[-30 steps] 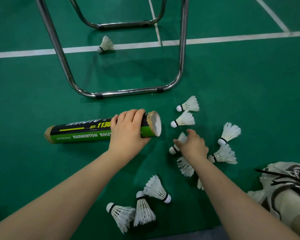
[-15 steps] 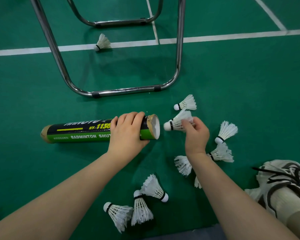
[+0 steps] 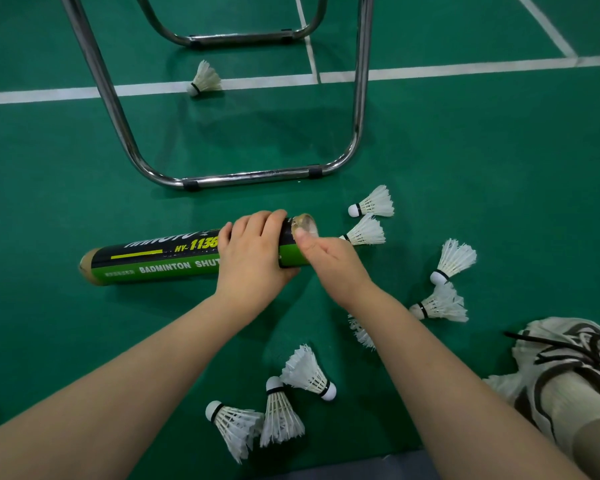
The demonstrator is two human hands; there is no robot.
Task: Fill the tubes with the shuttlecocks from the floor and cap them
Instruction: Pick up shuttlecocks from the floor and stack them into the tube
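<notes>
The left hand (image 3: 253, 261) is gripping the tube (image 3: 153, 261), which is lying on the floor (image 3: 465, 150) with its mouth facing 3 o'clock. The fingers are curled round it near that mouth. The right hand (image 3: 333, 261) is setting its thumb at the mouth, but I cannot tell whether its curled fingers are pinching anything. Loose shuttlecocks (image 3: 374, 202) are lying from 3 to 6 o'clock.

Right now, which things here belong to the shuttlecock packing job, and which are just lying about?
Job: tube, gripped by left hand; right hand at its mouth; shuttlecocks on the floor.
Just around: metal frame; shoe; white court line.
</notes>
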